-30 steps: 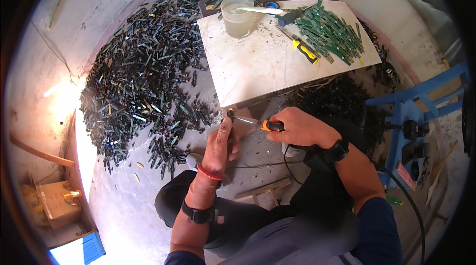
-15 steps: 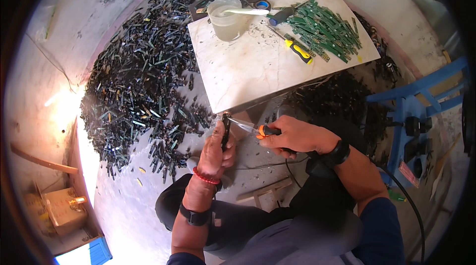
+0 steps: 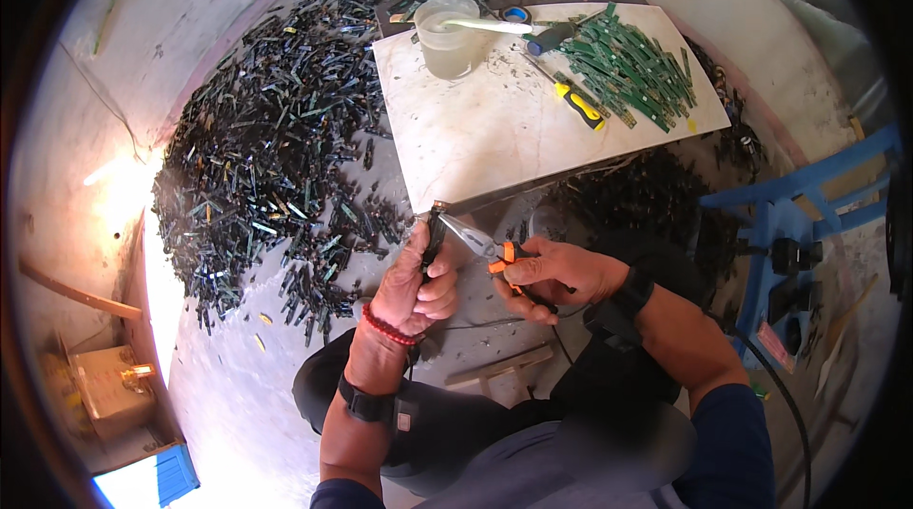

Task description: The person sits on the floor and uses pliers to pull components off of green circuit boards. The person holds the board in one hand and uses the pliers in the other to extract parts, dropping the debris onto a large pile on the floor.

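A dark strip (image 3: 435,235) is held near the centre of the frame, just below the table's near corner. It is pinched upright, slightly tilted, between the thumb and curled fingers of the left hand (image 3: 412,279). The pliers (image 3: 496,260) are held in the right hand (image 3: 569,271), with the fingers loosely closed round the orange-and-black handles. Their long jaws are brought to the strip's upper end — whether they grip it cannot be told.

The strip appears to be only partly worked: it looks whole, and nothing is seen coming away from it. On the table (image 3: 475,147), at upper centre, green boards (image 3: 628,62) are piled towards the right, seemingly set apart as a batch. Beside them lies a screwdriver (image 3: 580,107); a cup (image 3: 449,57) is placed at the table's far left.

Across the upper left, the floor is covered by a heap (image 3: 266,147) of similar strips — far more than the boards; how many have been worked cannot be judged.
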`<state>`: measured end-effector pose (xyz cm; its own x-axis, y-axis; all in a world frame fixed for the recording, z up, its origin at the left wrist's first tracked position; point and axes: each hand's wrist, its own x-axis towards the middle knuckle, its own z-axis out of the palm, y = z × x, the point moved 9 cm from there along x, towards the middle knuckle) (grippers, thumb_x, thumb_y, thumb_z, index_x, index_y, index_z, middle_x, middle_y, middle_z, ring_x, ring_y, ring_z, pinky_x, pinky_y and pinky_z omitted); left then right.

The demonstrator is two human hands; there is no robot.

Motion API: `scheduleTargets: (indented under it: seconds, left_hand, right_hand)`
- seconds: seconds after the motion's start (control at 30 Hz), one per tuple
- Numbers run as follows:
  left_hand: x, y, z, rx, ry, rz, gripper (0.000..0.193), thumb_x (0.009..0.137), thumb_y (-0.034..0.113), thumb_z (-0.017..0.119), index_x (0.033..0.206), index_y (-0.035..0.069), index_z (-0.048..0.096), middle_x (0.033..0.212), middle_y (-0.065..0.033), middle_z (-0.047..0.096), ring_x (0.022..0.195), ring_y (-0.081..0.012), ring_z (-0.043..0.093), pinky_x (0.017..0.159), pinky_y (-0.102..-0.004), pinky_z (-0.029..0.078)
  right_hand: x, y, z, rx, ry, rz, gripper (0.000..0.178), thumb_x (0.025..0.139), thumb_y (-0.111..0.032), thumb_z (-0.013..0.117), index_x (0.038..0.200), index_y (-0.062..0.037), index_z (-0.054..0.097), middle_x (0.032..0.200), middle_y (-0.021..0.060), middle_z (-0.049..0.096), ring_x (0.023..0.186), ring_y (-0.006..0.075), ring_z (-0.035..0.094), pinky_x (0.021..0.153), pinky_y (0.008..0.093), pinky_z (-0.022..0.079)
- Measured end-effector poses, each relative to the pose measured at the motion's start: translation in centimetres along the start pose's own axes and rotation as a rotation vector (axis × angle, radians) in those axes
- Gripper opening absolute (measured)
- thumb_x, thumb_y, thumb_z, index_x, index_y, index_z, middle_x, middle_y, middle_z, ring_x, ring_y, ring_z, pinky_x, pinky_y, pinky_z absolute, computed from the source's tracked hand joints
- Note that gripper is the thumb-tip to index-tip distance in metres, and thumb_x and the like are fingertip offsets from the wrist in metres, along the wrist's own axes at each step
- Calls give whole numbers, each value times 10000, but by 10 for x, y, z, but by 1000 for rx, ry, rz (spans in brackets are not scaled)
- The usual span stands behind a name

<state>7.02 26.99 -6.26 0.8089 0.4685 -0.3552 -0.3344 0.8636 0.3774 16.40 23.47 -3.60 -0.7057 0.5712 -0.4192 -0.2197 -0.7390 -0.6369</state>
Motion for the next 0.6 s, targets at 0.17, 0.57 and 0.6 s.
scheduleTargets:
  seconds: [0.17, 0.57, 0.6]
  left_hand:
    - [1, 7, 6, -28, -23, 82, 502, 920, 582, 326, 676, 149, 396, 445, 60, 292, 325, -60, 214, 354, -213, 211]
    - [-6, 19, 9, -140, -92, 166, 502, 908, 598, 340, 692, 150, 413, 474, 46, 310, 351, -59, 232, 337, -197, 183]
    - [-7, 20, 9, -143, -91, 170, 505, 909, 598, 339, 690, 149, 412, 473, 47, 308, 351, -60, 230, 337, -198, 182]
  right_hand:
    - [12, 8, 15, 173, -71, -19, 332, 918, -350, 504, 908, -18, 507, 661, 61, 490, 518, 143, 471, 446, 272, 377]
    - [33, 7, 44, 318, -157, -60, 341, 915, -377, 508, 908, -36, 502, 691, 66, 493, 516, 148, 469, 447, 283, 377]
    - [33, 6, 45, 316, -156, -56, 340, 914, -375, 512, 906, -35, 503, 690, 68, 496, 513, 148, 470, 444, 281, 376]
